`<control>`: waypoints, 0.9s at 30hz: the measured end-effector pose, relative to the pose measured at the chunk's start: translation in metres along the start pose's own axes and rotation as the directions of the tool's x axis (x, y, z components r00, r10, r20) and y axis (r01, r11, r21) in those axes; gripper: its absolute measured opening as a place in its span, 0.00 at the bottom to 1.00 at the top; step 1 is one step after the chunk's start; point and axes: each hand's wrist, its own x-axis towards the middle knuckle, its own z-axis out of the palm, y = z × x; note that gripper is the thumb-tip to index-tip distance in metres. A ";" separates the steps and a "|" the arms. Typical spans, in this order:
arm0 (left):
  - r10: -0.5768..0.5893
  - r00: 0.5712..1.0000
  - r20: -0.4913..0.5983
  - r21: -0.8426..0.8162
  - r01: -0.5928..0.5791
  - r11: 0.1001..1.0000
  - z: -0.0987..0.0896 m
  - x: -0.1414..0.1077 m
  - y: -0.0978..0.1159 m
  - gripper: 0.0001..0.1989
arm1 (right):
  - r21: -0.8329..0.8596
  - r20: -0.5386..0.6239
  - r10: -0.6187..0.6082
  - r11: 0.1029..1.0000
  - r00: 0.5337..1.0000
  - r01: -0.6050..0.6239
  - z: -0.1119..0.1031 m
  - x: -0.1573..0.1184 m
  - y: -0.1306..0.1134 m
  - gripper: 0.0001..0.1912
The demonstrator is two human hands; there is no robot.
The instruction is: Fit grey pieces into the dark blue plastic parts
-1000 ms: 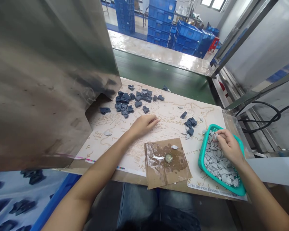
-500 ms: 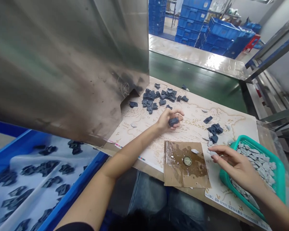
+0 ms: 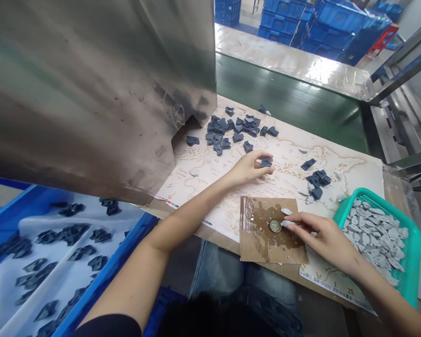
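Between the thumb and fingers of my left hand [image 3: 252, 167] is a dark blue piece [image 3: 265, 162], held above the map-printed sheet. My right hand [image 3: 319, 234] pinches a small pale grey piece [image 3: 286, 223] over the brown cardboard [image 3: 252, 248]. Just left of that piece, a small round cap [image 3: 275, 226] of clear liquid sits on the wet cardboard. Another pale piece [image 3: 286, 211] lies near the cardboard's upper right edge. Several dark blue pieces [image 3: 219, 125] are spread behind my left hand, and a smaller group [image 3: 317, 180] lies to the right.
A green basket [image 3: 412, 262] of pale pieces stands at the right. Left of the table is a blue crate [image 3: 126, 255] with dark pieces on white cloth. A large metal panel [image 3: 101, 93] rises at the left, with a green belt [image 3: 284, 89] behind the sheet.
My right hand has moved left from the basket side to over the cardboard, beside the cap. My left hand has turned and its fingertips now hold the dark piece. The view has shifted slightly.
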 end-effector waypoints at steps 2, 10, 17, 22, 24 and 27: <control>0.029 1.000 0.007 -0.001 -0.029 1.000 -0.001 0.001 -0.001 0.20 | -0.022 0.020 -0.031 0.999 0.999 0.031 0.007 -0.001 -0.002 0.16; -0.134 0.991 -0.006 -0.086 0.133 0.987 -0.001 0.002 0.006 0.13 | -0.125 -0.009 -0.172 0.978 0.985 0.170 0.030 0.007 0.007 0.13; -0.222 0.958 -0.184 -0.177 0.189 0.966 0.008 -0.001 0.016 0.23 | -0.050 -0.045 -0.111 0.993 0.993 0.109 0.029 0.008 0.002 0.12; -0.237 0.958 -0.164 -0.233 0.195 0.953 0.004 0.001 0.011 0.14 | 0.049 -0.066 -0.007 0.999 0.998 0.010 0.019 0.003 -0.005 0.15; -0.199 0.963 -0.182 -0.229 0.155 0.961 0.003 0.002 0.007 0.11 | 0.082 -0.090 0.026 0.996 0.996 -0.019 0.014 0.001 -0.008 0.15; -0.130 0.973 -0.191 -0.198 0.092 0.976 0.004 0.004 0.003 0.09 | 0.107 -0.140 0.033 0.994 0.990 -0.018 0.008 -0.002 -0.008 0.14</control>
